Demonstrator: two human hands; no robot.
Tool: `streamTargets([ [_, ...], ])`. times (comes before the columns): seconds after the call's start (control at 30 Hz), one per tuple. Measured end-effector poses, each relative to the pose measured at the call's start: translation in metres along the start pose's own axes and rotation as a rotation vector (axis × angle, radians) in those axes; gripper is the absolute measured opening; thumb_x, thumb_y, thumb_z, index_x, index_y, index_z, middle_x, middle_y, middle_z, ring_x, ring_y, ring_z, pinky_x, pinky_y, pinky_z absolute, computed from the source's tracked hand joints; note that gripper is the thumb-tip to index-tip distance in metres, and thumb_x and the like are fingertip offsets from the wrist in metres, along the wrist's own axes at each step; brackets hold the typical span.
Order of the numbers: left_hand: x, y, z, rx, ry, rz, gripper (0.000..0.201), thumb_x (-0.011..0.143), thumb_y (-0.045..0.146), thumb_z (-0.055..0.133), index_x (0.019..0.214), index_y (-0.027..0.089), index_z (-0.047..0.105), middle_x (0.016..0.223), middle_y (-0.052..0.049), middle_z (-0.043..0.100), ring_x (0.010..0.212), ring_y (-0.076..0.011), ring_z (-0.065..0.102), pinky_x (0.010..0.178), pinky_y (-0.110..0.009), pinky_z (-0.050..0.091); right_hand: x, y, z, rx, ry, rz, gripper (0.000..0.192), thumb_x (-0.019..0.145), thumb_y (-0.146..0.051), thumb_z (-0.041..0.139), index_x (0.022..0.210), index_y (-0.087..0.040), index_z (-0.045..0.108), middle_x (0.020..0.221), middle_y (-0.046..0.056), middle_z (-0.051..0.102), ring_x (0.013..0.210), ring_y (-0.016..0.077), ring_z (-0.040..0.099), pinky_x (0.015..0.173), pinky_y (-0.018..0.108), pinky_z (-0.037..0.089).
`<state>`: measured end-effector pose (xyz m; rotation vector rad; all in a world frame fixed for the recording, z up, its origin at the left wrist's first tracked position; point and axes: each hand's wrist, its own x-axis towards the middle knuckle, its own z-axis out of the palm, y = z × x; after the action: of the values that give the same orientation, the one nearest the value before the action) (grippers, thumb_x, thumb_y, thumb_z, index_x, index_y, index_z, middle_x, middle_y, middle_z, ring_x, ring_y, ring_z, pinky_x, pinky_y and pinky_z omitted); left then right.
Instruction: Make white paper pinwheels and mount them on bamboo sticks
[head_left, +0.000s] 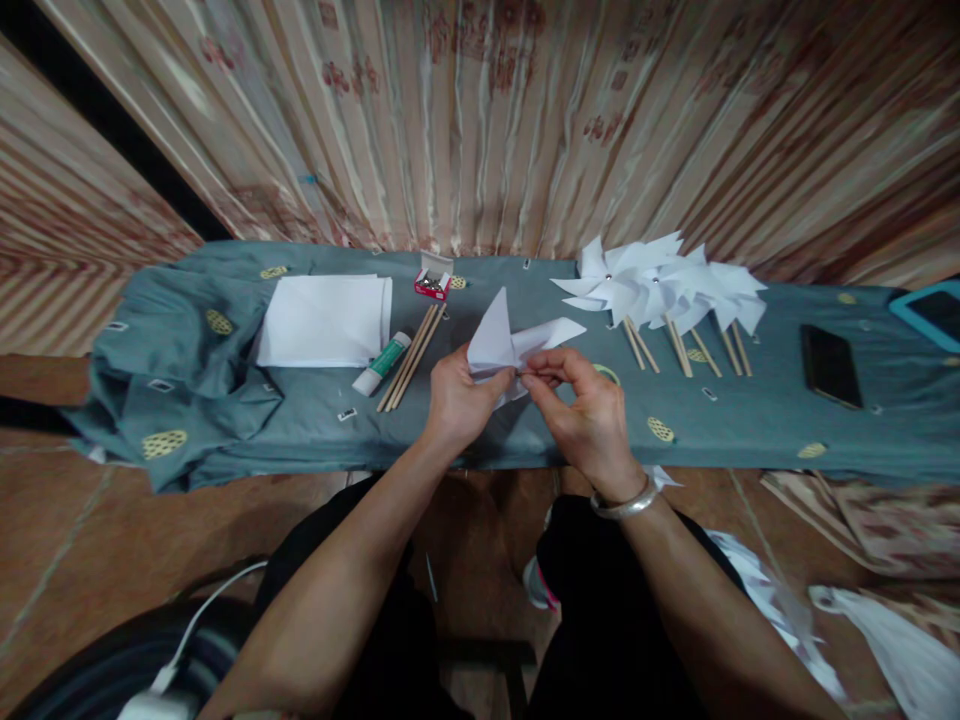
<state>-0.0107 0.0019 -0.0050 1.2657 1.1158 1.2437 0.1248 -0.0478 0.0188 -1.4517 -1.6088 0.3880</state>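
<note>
a home craft corner: patterned curtain [480, 110], tiled floor [67, 540], cloth-covered bench [750, 430] with paper pinwheels [660, 285]

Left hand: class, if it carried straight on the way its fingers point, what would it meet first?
The left hand points up and rightward, already gripping the folded white paper. Beyond that, probably bare grey cloth, then the curtain; depth is hard to judge.

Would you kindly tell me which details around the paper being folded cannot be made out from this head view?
- Head view: the lower part of the folded white paper piece is covered by the left hand and right hand.
- What the right fingers pinch is too small to tell.
- Contents of the small red box: too small.
- Turquoise-edged tablet: cut off by the right edge.
</note>
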Motion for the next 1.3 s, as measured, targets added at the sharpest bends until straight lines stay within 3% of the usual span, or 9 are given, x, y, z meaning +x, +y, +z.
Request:
streamTargets([
  [0.57, -0.0001, -0.0029, -0.0028, 0.01, -0.013, 0.022, 0.019, 0.062, 0.02, 0.072, 0.079, 0.012, 0.07, 0.072, -0.002, 0.071, 0.065, -0.0166, 0.064, 0.063, -0.026, 0.05, 0.0009, -0.0001, -0.0007, 0.005, -0.012, -0.004, 0.008, 0.084, -0.021, 0.064, 0.092, -0.021, 0.064, 0.085, 0.001, 0.07, 0.077, 0.0145, 0.066, 0.075, 0.028, 0.053],
  [0.97, -0.002, 0.0003, -0.0006, -0.063, -0.017, -0.05, 0.021, 0.059, 0.021, 0.072, 0.079, 0.013, 0.069, 0.072, -0.001, 0.071, 0.064, -0.0153, 0.063, 0.063, -0.024, 0.05, 0.002, -0.0002, -0.0011, 0.03, -0.013, 0.025, 0.007, 0.083, -0.022, 0.063, 0.09, -0.021, 0.064, 0.084, 0.001, 0.071, 0.075, 0.0148, 0.066, 0.075, 0.029, 0.054],
  [1.3, -0.0018, 0.0022, -0.006, -0.025, -0.059, -0.008, 0.019, 0.059, 0.022, 0.073, 0.076, 0.013, 0.07, 0.07, -0.002, 0.071, 0.062, -0.0149, 0.062, 0.061, -0.024, 0.048, 0.0032, 0.0002, 0.0009, 0.089, -0.019, 0.082, 0.008, 0.081, -0.024, 0.065, 0.087, -0.02, 0.064, 0.081, 0.001, 0.072, 0.07, 0.0141, 0.067, 0.07, 0.028, 0.054],
])
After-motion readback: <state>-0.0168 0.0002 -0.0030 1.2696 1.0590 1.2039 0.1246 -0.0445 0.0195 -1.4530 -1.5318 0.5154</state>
